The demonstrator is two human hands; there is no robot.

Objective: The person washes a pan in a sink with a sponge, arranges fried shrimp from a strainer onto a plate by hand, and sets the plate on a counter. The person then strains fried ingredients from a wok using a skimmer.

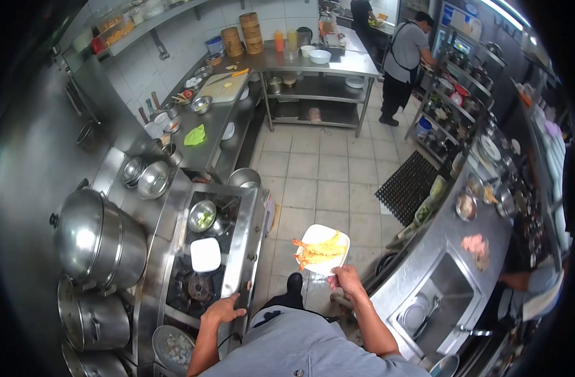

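In my right hand [346, 280] is the near edge of a white plate [324, 269], held out over the floor in front of me. Several battered, fried shrimp [320, 250] with reddish tails lie on it. My left hand [223, 309] is at the front edge of the gas stove [234, 276], thumb apart from the fingers, with nothing seen in it. On the stove sit an empty white dish [206, 254] and a metal bowl of chopped greens [202, 216]. A burner [199, 287] shows just in front of the white dish.
Large steel pots [99, 239] stand at my left, near a bowl of pale food [174, 349]. A sink [435, 301] is set into the right counter. Ahead are a steel table [325, 66], a black floor mat [408, 187] and a person [405, 63]; another person's arm [516, 279] reaches in at right.
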